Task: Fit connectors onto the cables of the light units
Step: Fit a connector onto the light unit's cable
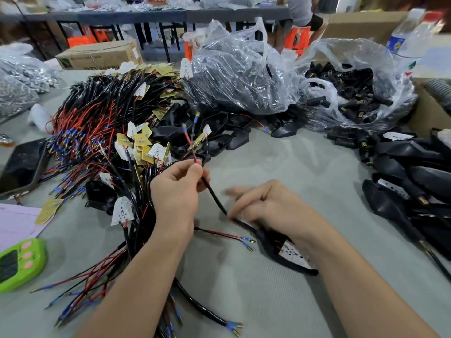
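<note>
I count two clear bags (239,76) (353,91) far, one green timer (20,263) near left, one bottle (410,37) far right; cables (97,118) beyond counting.

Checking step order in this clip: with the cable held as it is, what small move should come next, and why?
Probably the right hand should leave the cable and fetch one of the black connectors from the open bag. The left hand pinches the cable's wires with their terminals raised, and neither hand holds a connector yet.
</note>
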{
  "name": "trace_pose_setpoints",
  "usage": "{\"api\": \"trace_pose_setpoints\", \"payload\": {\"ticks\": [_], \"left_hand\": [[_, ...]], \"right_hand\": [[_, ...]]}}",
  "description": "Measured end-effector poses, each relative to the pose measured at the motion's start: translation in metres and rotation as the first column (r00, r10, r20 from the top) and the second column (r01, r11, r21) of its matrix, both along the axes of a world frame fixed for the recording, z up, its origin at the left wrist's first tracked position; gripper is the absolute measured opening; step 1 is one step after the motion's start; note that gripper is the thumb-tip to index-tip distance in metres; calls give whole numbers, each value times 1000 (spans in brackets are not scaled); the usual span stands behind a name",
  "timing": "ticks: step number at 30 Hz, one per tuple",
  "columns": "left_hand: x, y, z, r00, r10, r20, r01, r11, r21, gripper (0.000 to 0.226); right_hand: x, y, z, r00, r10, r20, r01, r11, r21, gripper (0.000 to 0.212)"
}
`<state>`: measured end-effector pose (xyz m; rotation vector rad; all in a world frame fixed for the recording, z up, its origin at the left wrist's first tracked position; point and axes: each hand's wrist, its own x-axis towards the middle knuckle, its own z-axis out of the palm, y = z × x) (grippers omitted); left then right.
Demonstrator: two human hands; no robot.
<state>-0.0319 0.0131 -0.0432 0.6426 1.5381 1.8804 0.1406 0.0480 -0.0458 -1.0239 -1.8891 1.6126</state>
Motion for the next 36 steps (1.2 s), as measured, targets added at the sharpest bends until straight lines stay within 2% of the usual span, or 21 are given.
{"api": "trace_pose_setpoints", "payload": {"ticks": [2, 4, 7, 10, 12, 15, 18, 21, 24, 26, 27, 29, 30, 31, 32, 34, 36], "left_hand": [[-1, 0, -6, 949, 16, -315, -50, 994, -100, 22], [0, -4, -9, 828, -14, -561, -89, 984, -155, 22], [-2, -5, -10, 739, -36, -672, -112, 978, -176, 22], [-7, -5, -10, 749, -32, -662, -118, 977, -180, 22], [-9, -5, -10, 781, -19, -624, -125, 975, -186, 21], [-9, -6, -10, 830, -12, -558, -107, 978, -180, 15], [-8, -6, -8, 818, 2, -575, -119, 979, -167, 21], [-9, -6, -9, 821, 20, -570, -138, 977, -165, 24], [-10, -4, -11, 828, 0, -560, -114, 979, -168, 23], [-9, -2, -11, 836, -39, -548, -75, 980, -184, 24], [-9, -2, -12, 836, -58, -545, -58, 979, -193, 25], [-7, -1, -13, 834, -92, -544, -27, 978, -207, 27], [-6, -1, -14, 831, -109, -545, -9, 978, -210, 28], [-6, -1, -14, 828, -127, -547, 9, 977, -213, 28], [-5, -1, -15, 822, -144, -551, 25, 976, -217, 28], [-5, 0, -17, 812, -178, -556, 53, 971, -233, 27], [-4, 2, -18, 805, -204, -557, 73, 966, -248, 26]], "right_hand": [[-5, 12, -9, 956, -250, -150, 232, 964, -128, 27], [-10, 24, -13, 902, -403, -157, 384, 913, -133, 27], [-21, 40, -17, 895, -444, -53, 446, 892, 67, 35], [-38, 59, -8, 903, -422, 78, 352, 834, 425, 43], [-52, 75, -2, 897, -397, 193, 225, 788, 574, 52], [-71, 96, 3, 858, -306, 412, -47, 753, 657, 65], [-81, 105, 3, 745, -241, 622, -285, 728, 623, 58], [-76, 103, 14, 794, -288, 536, -179, 732, 658, 38], [-58, 108, 26, 894, -317, 317, 96, 827, 554, 35], [-42, 123, 31, 856, -470, 214, 309, 798, 518, 32], [-33, 131, 30, 805, -544, 237, 356, 762, 541, 33], [-14, 149, 20, 660, -645, 386, 327, 709, 625, 48], [-6, 155, 14, 606, -648, 461, 300, 724, 622, 57], [1, 158, 9, 591, -621, 515, 272, 754, 597, 64], [6, 159, 5, 614, -579, 537, 238, 784, 573, 67], [20, 159, 3, 696, -529, 485, 207, 795, 571, 64], [43, 159, 6, 711, -590, 382, 308, 750, 585, 49]]}}
